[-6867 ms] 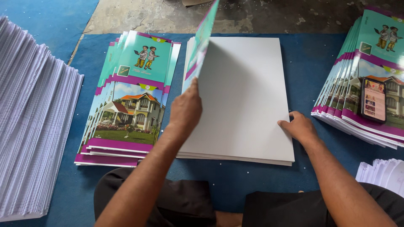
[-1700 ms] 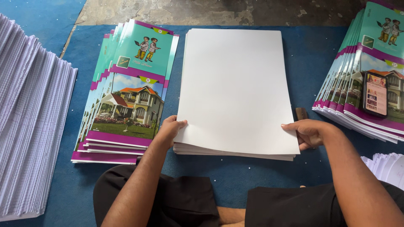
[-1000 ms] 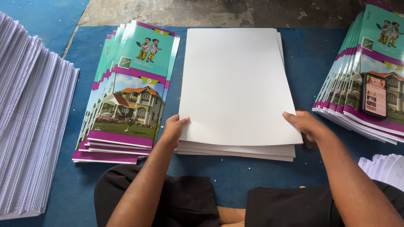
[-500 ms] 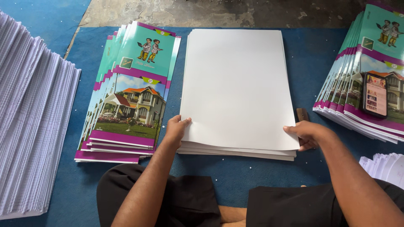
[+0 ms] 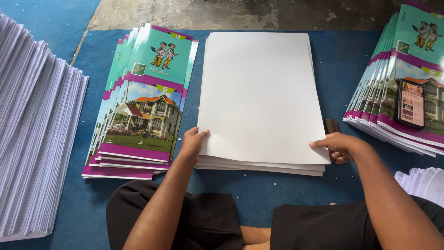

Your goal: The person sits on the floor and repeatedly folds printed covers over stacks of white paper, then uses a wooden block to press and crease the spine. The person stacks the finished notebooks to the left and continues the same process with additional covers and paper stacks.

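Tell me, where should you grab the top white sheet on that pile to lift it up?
Probably at its two near corners, coming in from the sides. The top white sheet is big, thin and lies flat on the white pile, so one hand alone would let it droop. The left hand and right hand already sit at those near corners, where an edge can be peeled up.

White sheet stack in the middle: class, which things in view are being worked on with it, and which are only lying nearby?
In hand:
left hand on the near left edge of the white sheet stack
right hand on its near right corner

Lying about:
phone on the right pile of covers
left pile of covers
printed pages
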